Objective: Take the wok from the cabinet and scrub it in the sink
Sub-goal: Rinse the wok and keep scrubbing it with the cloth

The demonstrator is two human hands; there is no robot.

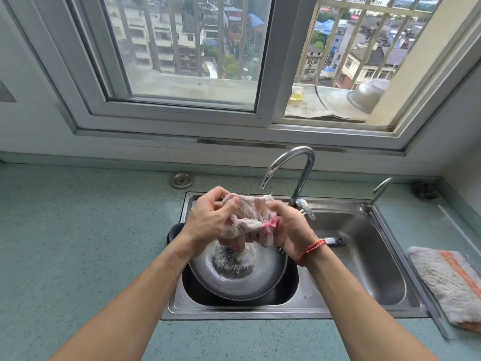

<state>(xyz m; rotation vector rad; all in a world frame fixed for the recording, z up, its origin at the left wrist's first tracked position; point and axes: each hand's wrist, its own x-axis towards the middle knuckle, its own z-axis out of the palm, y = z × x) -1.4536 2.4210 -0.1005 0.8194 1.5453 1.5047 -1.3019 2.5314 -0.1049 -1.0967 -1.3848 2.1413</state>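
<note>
Stainless steel forms the double sink [234, 310] set into a speckled teal countertop [78, 243], seen from the head camera looking down over both forearms. The wok [234, 285] sits in the left basin, rim up and slightly tilted, with a patch of grey suds in the middle of its bowl; its dark handle [334, 241] reaches right over the divider towards the right basin. Something black lies under and around the wok, but what it is cannot be told. Above the wok, both hands grasp a frayed, pale dishrag [250, 220] with a bright pink patch: the left hand [210, 217] has its fingers curled round the rag's left end, and the right hand [291, 230] clutches the right end, the cloth bunched and hanging between them. A red string bracelet [312, 247] circles the right wrist. The curved chrome faucet [294, 173] rises just behind the hands, its spout pointing left, and a smaller tap [380, 190] stands at the sink's back right corner. A folded grey and orange cloth [447, 282] lies on the counter right of the sink. Beyond the window, a metal bowl [367, 95] rests tilted on the outer ledge, near a bottle of yellow liquid [296, 93].
</note>
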